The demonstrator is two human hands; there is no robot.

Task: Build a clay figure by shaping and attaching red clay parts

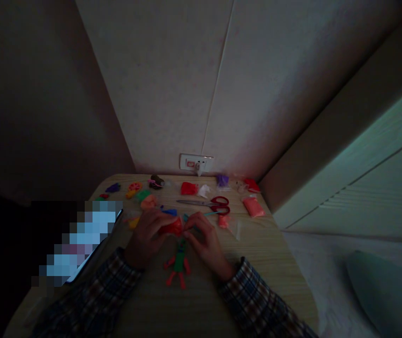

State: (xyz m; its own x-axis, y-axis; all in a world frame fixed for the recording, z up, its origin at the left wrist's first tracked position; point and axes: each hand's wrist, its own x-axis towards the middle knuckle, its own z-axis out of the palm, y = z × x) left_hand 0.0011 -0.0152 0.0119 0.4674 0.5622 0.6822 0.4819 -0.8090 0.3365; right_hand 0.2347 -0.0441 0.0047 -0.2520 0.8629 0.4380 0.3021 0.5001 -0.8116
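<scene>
My left hand (147, 236) grips a small red packet of what looks like modelling clay (174, 227). At the packet's right end, the fingers of my right hand (204, 239) pinch its clear edge. Just below, on the table, lies a small clay figure (180, 262) with a green body and reddish-pink arms and legs; its top end is dark and hard to make out. Red-handled scissors (218, 204) lie beyond my right hand, with a thin light-blue stick (212, 213) beside them.
Several clay packets and pieces lie along the wooden table (264, 281), among them a salmon packet (253, 206), a red one (189, 188) and a purple one (222, 180). A lit, blurred-out screen (81, 249) stands at left. Behind is a wall socket (196, 163).
</scene>
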